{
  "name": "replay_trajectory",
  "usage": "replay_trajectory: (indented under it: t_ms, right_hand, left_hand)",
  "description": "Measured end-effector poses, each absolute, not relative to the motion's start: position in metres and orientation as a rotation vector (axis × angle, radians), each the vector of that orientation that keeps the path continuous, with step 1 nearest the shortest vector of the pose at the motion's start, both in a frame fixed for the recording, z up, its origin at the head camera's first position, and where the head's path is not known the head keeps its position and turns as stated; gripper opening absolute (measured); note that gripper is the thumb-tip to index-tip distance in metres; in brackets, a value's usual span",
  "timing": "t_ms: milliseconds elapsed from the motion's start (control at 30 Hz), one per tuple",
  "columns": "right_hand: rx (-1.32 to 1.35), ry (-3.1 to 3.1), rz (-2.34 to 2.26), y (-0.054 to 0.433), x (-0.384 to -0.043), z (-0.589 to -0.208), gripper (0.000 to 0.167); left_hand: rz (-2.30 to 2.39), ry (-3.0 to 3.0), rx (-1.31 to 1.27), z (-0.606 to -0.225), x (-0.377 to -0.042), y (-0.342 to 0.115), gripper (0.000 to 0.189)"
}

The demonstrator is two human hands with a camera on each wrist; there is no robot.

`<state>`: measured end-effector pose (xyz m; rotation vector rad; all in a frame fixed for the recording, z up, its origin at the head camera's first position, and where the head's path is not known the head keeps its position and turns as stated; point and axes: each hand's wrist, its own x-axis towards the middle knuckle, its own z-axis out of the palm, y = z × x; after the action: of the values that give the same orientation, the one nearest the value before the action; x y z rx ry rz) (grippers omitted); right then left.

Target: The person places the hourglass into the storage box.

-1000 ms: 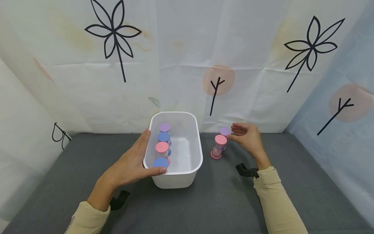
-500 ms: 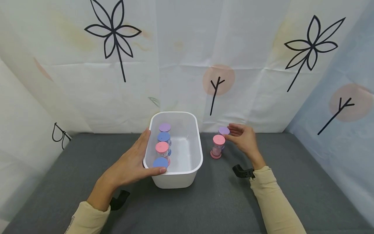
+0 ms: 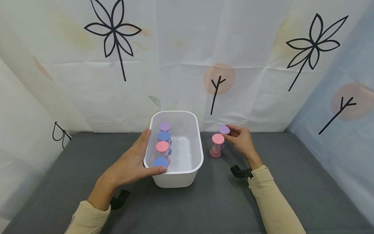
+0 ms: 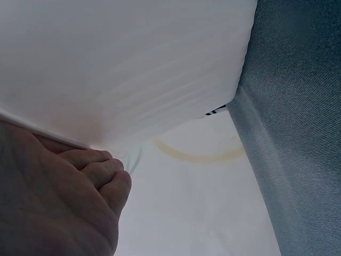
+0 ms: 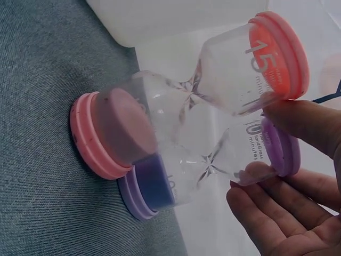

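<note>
A white plastic bin [image 3: 175,180] holds a row of sand timers along its left side, capped purple, blue, pink [image 3: 162,146] and blue. My left hand [image 3: 128,165] holds the bin's near-left corner, fingers along the outer left wall and thumb across the front rim. To the right of the bin, a pink sand timer [image 5: 114,133] marked 15 stands upright on the table. Behind it is a purple sand timer [image 5: 146,184] marked 10. My right hand [image 3: 241,139] pinches the purple timer near its top cap, the thumb right beside the pink timer's cap.
Everything stands on a dark grey cloth-covered table [image 3: 198,211]. Close behind the bin hangs a white printed backdrop [image 3: 181,81], with further cloth on both sides. Each wrist wears a black strap [image 3: 241,172].
My right hand has moved slightly left and its fingers have come in around the purple timer's top. The pink timer's cap has shifted slightly left. My left hand and the bin stay put.
</note>
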<state>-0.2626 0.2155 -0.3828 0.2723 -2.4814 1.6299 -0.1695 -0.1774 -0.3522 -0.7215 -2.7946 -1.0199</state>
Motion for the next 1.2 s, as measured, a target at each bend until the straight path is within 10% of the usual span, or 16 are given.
replay_trajectory:
  t_ms: [1200]
  right_hand:
    - [0.353, -1.813, 1.848, 0.208, -0.213, -0.296, 0.047]
  left_hand:
    - [-0.984, -2.808, -0.723, -0.353, -0.170, -0.178, 0.127]
